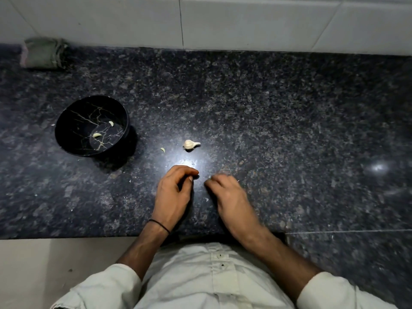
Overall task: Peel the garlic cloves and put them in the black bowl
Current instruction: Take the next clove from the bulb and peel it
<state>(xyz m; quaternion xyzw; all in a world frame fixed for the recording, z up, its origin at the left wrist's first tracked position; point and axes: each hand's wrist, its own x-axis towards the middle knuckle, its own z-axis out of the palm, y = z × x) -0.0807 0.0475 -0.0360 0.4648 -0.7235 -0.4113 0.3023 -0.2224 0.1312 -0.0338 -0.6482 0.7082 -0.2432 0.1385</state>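
Note:
The black bowl (66,121) with gold veins stands on the counter at the left and holds two peeled cloves (97,135). A garlic bulb piece with its stem (190,144) lies in the middle of the counter, and a small loose clove (163,149) lies to its left. My left hand (175,192) sits just below the bulb, thumb and forefinger tips pinched together on a small garlic clove that is mostly hidden. My right hand (229,197) is beside it, a short gap apart, blurred, fingers curled down toward the counter; what it holds is unclear.
The dark speckled granite counter (289,130) runs wide, with white wall tiles behind it. A folded green cloth (43,53) lies at the back left corner. Small flakes of peel (207,199) are scattered near my hands. The counter's front edge is at my waist.

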